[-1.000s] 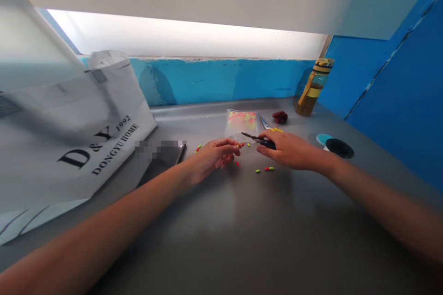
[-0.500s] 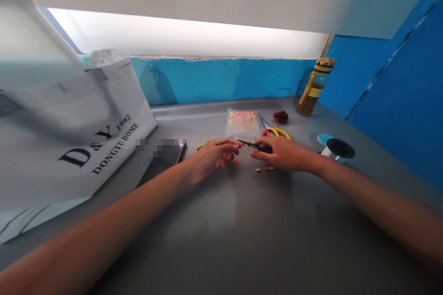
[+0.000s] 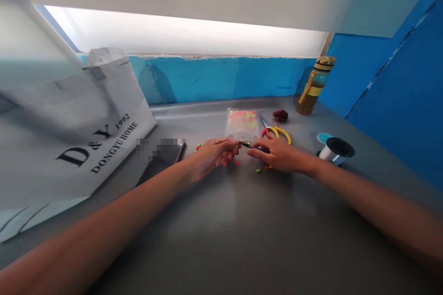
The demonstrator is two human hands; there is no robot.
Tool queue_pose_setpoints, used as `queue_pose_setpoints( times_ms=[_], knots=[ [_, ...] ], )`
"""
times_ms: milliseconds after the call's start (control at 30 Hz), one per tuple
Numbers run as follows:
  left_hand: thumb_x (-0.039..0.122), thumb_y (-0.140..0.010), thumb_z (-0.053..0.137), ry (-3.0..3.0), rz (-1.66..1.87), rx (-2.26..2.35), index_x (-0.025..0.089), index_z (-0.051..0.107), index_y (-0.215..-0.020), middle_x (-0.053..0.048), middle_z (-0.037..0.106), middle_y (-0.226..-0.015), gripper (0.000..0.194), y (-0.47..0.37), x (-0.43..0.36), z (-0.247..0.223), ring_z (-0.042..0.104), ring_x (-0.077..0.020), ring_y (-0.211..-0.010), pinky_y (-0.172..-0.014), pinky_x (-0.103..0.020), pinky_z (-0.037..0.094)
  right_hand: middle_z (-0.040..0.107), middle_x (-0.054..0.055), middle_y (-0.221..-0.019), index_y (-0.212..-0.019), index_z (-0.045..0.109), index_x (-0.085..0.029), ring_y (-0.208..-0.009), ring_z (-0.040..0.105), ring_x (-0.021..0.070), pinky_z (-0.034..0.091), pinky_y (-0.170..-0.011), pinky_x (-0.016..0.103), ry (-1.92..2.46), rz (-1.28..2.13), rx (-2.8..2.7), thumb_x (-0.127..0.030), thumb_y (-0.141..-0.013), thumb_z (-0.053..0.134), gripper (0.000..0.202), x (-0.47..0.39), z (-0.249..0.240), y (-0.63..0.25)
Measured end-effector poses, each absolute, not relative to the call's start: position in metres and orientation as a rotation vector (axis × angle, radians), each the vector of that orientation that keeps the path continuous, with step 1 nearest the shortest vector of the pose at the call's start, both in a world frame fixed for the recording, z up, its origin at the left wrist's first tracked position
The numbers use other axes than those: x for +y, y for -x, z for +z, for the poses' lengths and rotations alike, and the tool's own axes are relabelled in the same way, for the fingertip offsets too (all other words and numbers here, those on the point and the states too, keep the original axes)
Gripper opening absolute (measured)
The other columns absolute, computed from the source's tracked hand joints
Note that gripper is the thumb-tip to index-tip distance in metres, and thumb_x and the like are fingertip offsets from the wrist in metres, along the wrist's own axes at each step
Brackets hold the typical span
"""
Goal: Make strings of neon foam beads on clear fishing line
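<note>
Near the middle of the table my left hand [image 3: 216, 154] is closed in a pinch on a small yellow-green bead [image 3: 237, 146], which shows only partly at the fingertips. From the right, my right hand [image 3: 277, 153] grips a slim black pointed tool [image 3: 255, 148], whose exact kind I cannot make out. Its tip meets or nearly meets the left fingertips. Around the hands lie loose beads: a green one [image 3: 258, 170], a red one [image 3: 237, 162] and a red-and-green group [image 3: 197, 147]. Just behind, a clear bag of coloured beads [image 3: 242, 122] lies flat.
Scissors with red and yellow handles [image 3: 275, 133] lie behind my right hand, by a dark red bundle [image 3: 280, 115]. A spool [image 3: 335, 151] stands at right, a bottle [image 3: 313, 87] at the back. A large white bag [image 3: 79, 133] and a dark flat object [image 3: 162, 161] occupy the left.
My right hand has shifted slightly left, carrying the black tool closer to the left fingertips. My left hand stays almost in place.
</note>
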State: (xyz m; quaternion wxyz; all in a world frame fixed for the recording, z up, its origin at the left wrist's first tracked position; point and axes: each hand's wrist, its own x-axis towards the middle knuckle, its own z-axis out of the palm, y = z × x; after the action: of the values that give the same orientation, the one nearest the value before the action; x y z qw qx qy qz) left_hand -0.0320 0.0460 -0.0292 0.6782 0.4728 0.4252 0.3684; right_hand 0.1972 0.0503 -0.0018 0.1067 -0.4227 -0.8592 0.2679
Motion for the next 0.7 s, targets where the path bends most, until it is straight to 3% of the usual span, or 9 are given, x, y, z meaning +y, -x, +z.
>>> queue_pose_setpoints(
  times_ms=[200,400,567,700],
  knots=[
    [0.039,-0.073,0.079,-1.101,0.824,1.036,0.016,0.071,-0.078,-0.002,0.063,-0.076,0.025,0.028,0.045,-0.026,0.048,-0.0087,-0.059,-0.054,-0.023,0.036,0.063,0.003,-0.075,-0.08,0.059,-0.018,-0.069,0.055,0.0168,0.032,-0.063,0.029,1.223,0.699,-2.52,-0.06,-0.099,0.034,0.053,0.056,-0.007,-0.196],
    [0.046,-0.075,0.076,-1.198,0.775,1.091,0.018,0.072,-0.078,-0.004,0.065,-0.075,0.029,0.026,0.044,-0.027,0.049,-0.0111,-0.059,-0.054,-0.025,0.034,0.057,0.001,-0.066,-0.07,0.053,-0.018,-0.061,0.051,0.014,0.03,-0.06,0.028,1.319,0.797,-2.403,-0.059,-0.1,0.031,0.055,0.059,-0.008,-0.194],
    [0.048,-0.075,0.076,-1.218,0.776,1.104,0.019,0.075,-0.092,-0.008,0.071,-0.095,0.033,0.025,0.041,-0.026,0.055,-0.0129,-0.068,-0.057,-0.025,0.038,0.056,0.0,-0.062,-0.069,0.051,-0.017,-0.054,0.048,0.012,0.03,-0.058,0.028,1.364,0.868,-2.348,-0.06,-0.1,0.032,0.056,0.061,-0.006,-0.193],
    [0.038,-0.074,0.079,-1.168,0.786,1.072,0.021,0.075,-0.105,-0.008,0.073,-0.099,0.036,0.026,0.041,-0.024,0.056,-0.0123,-0.07,-0.058,-0.024,0.038,0.057,0.0,-0.063,-0.07,0.051,-0.017,-0.052,0.048,0.0111,0.031,-0.057,0.028,1.363,0.922,-2.308,-0.062,-0.099,0.032,0.056,0.063,-0.008,-0.195]
  ],
)
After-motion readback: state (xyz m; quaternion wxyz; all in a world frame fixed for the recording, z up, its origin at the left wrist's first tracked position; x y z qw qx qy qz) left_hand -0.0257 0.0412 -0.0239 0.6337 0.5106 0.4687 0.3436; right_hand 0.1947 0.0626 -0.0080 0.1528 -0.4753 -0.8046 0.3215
